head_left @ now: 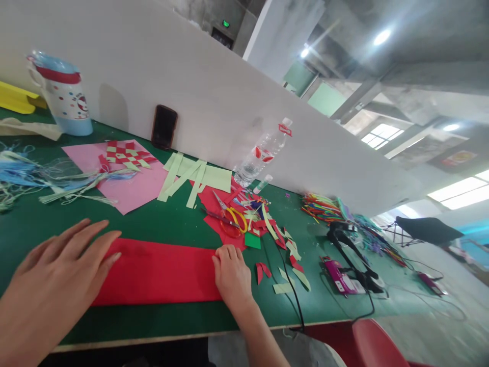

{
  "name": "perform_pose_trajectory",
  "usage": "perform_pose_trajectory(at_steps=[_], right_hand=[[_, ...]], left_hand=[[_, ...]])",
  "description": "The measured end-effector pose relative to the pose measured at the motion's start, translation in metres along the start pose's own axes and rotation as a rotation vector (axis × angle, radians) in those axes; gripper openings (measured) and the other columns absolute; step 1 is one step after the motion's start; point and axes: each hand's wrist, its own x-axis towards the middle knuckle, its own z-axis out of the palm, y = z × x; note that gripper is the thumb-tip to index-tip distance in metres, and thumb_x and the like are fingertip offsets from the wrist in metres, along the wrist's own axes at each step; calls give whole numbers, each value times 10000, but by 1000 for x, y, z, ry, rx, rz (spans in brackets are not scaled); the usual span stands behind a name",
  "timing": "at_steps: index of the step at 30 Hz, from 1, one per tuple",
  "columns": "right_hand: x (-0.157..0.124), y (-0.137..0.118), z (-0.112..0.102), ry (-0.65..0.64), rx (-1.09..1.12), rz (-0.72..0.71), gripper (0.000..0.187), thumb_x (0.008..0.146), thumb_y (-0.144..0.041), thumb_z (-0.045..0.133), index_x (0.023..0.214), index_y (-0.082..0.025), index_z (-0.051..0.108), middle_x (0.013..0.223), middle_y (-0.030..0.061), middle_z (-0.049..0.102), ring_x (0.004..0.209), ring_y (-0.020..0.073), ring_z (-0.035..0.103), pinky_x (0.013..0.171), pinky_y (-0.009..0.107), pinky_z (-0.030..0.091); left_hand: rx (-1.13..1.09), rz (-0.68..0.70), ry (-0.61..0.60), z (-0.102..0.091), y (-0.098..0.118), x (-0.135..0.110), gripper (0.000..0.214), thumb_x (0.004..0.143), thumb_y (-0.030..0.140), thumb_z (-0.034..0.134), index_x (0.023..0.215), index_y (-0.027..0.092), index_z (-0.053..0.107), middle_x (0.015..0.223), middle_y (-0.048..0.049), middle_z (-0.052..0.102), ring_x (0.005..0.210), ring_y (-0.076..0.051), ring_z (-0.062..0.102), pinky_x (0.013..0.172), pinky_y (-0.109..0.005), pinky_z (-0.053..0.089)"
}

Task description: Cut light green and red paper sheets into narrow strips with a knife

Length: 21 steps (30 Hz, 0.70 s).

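Note:
A long folded strip of red paper [164, 272] lies flat on the green table near its front edge. At its left end, my left hand [63, 270] is open, with fingers stretched out and slightly apart over the paper's edge. My right hand [234, 275] has its fingers curled round the strip's right end, thumb on the paper. Just behind that hand are yellow-handled scissors [240, 220], lying with orange-handled scissors [229, 233] on red paper scraps. Pale green strips [183, 178] lie farther back.
Pink paper [128, 193] bears a red-and-green woven piece [128, 154]. Along the wall stand a jug-like cup [64, 97], a phone [164, 126] and a plastic bottle [262, 155]. Blue and white threads [23, 171] lie left. A black strap mount [355, 255] and cables are right.

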Motion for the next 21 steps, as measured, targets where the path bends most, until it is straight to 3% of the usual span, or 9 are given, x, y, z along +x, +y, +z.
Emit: perform_pose_trajectory(at_steps=[2,4,8,12,17,21], right_hand=[[-1,-2,4,22,-20,20,121,1038,-146,597,993,-244,653,1033,79,711,996,280,657,747,326,499],[-1,-2,6,46,-28,37,136,1039,-143,591,989,-250,657,1026,74,709,990,273,656,734,314,488],[-3,0,9,95,-12,57,139,1043,-146,577,1006,-242,670,1003,79,705,965,270,664,765,319,491],[-4,4,14,144,53,62,151,1046,-150,554,1003,-230,674,976,79,703,940,263,670,810,324,495],[-5,7,12,215,205,59,154,1048,-187,565,948,-236,671,934,58,706,893,232,675,789,302,503],[-6,14,4,283,353,64,123,1046,-250,589,964,-240,680,1023,71,737,985,224,702,858,311,564]], left_hand=[[-20,140,-83,-5,17,10,528,1058,441,359,1398,222,698,1551,-99,681,1577,-371,469,1276,-607,343],[-60,246,-237,-2,35,20,525,1042,446,389,1417,256,702,1491,-83,730,1546,-359,511,1261,-601,361],[-54,283,-347,12,59,35,510,994,344,440,1411,212,702,1387,-152,767,1329,-402,667,1105,-612,467],[-33,265,-408,14,64,46,441,982,356,446,1254,159,733,1213,-206,751,1120,-427,688,936,-591,484],[-109,250,-481,11,61,53,233,960,368,485,955,228,671,1022,-104,733,996,-326,699,875,-462,445],[-228,232,-551,-1,55,50,261,1017,375,390,876,259,576,869,-4,740,803,-212,709,796,-377,436]])
